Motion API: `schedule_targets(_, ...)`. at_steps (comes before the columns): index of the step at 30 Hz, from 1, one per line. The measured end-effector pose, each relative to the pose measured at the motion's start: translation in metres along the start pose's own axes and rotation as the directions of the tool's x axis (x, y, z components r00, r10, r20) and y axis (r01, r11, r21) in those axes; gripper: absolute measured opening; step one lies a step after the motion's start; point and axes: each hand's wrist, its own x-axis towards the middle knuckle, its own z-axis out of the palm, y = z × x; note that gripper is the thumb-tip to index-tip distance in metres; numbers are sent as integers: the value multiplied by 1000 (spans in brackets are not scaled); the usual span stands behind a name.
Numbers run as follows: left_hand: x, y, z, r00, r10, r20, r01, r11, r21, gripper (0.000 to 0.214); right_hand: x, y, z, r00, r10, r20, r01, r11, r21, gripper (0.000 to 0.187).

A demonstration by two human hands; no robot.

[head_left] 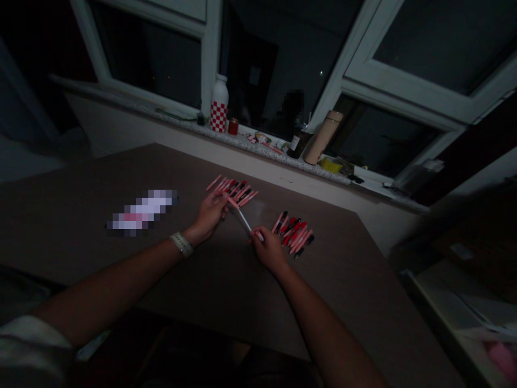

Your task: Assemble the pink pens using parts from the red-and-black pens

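Observation:
My left hand [209,214] grips a pink pen barrel [233,203] at the near end of a thin white pen refill [244,221]. My right hand [269,249] pinches the refill's other end, where a short pale pink piece [259,235] shows. Behind my left hand lies a fanned row of pink and black pen parts [236,191]. A second heap of pink, red and black pen parts [293,234] sits just beyond my right hand. Neither heap looks held.
The brown tabletop [226,291] spreads under my arms. A pixelated white-pink object [141,213] lies to the left. Along the windowsill [242,139] stand a checkered white bottle [218,105], a tan flask [323,137] and small items. A blurred dark shape fills the right.

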Motion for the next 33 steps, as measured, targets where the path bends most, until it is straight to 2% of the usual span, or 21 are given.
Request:
schedule_targets(5,-2,-6,3,995,-43,85,33,993,115,33,0,0,1,1000,2,-19,-1,1000,17,18)
schedule_targets(10,-7,-5,6,970,-61,237,14,980,197,34,1,1,2,999,1,-52,1,999,53,17)
schedule_targets(18,-10,-1,5,957,-100,272,44,978,205,36,2,5,3,997,23,-77,-11,989,150,21)
schedule_targets(25,-13,-7,8,890,-119,441,55,986,156,34,2,2,3,995,28,-98,-9,981,193,21)
schedule_targets(28,-12,-11,8,884,-107,455,42,988,149,36,3,2,3,994,37,-101,-18,982,188,21)
schedule_targets(33,-9,-13,7,914,-71,400,13,989,145,36,3,5,5,993,44,-109,-23,982,187,21)
